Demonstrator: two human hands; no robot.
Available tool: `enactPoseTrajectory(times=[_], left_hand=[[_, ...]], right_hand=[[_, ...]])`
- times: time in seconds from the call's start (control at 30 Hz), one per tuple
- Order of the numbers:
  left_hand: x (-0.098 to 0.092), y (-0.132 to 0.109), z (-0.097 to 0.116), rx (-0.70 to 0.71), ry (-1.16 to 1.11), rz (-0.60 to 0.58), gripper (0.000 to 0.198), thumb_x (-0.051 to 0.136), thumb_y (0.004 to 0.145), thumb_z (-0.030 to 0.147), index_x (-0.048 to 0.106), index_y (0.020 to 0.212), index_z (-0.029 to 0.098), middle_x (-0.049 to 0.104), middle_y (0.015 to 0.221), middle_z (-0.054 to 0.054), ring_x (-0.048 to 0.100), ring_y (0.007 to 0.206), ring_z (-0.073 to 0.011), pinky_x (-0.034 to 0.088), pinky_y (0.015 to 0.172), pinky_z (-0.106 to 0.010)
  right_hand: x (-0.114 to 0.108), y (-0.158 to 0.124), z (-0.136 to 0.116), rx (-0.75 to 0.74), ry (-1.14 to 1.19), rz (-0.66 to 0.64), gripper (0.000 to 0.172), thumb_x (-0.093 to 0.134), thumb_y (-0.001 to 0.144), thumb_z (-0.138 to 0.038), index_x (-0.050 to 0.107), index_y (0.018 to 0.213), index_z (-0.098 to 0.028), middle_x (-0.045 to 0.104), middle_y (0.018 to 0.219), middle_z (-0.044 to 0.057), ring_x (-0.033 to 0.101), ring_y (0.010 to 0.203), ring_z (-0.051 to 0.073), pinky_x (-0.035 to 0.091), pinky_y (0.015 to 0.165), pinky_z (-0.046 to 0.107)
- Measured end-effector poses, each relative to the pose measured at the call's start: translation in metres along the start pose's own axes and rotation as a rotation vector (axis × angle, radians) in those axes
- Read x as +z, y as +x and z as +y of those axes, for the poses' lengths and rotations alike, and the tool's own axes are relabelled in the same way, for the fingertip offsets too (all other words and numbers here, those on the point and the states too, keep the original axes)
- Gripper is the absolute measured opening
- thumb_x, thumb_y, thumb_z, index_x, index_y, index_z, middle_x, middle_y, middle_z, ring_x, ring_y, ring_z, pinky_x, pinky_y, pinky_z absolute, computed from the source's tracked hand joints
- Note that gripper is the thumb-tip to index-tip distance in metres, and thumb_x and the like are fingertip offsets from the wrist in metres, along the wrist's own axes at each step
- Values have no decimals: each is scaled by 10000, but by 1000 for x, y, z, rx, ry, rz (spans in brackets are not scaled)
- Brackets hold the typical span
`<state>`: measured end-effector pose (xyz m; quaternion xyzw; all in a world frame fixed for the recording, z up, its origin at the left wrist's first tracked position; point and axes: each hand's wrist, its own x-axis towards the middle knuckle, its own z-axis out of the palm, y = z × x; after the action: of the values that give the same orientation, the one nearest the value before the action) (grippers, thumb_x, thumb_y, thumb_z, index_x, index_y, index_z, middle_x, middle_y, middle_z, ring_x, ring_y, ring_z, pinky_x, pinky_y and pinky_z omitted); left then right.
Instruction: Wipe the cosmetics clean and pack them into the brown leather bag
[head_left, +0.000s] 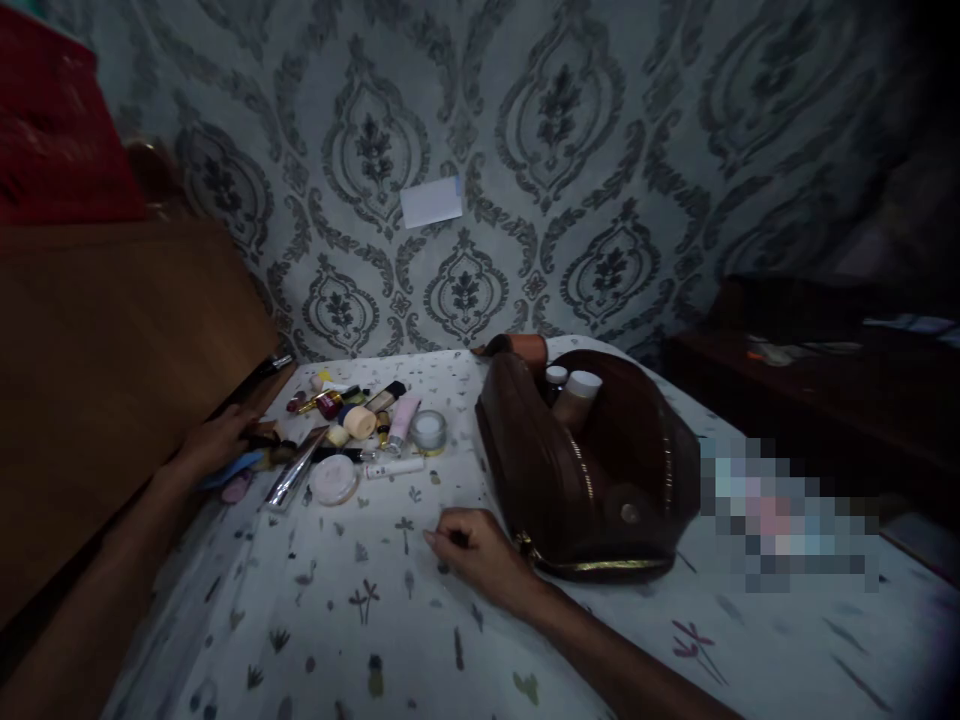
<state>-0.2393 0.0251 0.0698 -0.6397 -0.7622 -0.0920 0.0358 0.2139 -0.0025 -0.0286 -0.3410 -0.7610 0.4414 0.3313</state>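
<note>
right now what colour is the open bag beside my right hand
The open bag is dark brown, best seen in the head view.

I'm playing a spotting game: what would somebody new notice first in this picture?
Probably the big brown bag, gaping open beside the right hand, with white-capped containers inside. Next, the jumble of cosmetics near the left hand. Behind them, the wallpaper stands out with large dark patterns.
</note>
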Motion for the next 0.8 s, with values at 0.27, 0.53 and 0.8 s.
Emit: enactPoseTrajectory(times=[0.27,0.53,0.8], left_hand=[[-11,-32,13,1,-237,-114,462,539,725,634,712,840,221,674,910,-47,604,898,-254,455,797,-300],[13,-26,6,-163,-370,-71,548,533,661,716,652,802,200,686,824,-30,619,861,-247,465,721,-295],[10,-41,11,-305,-449,-49,623,620,636,700,665,969,175,716,989,-68,633,982,-294,494,722,-313]], right_hand=[[0,1,-4,5,8,-33,411,522,842,-460,420,533,-209,417,533,-31,387,549,121,304,539,244],[0,0,-7,9,11,-37,418,526,845,-452,426,522,-206,423,522,-33,394,539,120,321,539,250],[1,-1,-10,22,33,-42,404,530,828,-462,448,526,-207,444,521,-26,399,542,123,317,528,244]])
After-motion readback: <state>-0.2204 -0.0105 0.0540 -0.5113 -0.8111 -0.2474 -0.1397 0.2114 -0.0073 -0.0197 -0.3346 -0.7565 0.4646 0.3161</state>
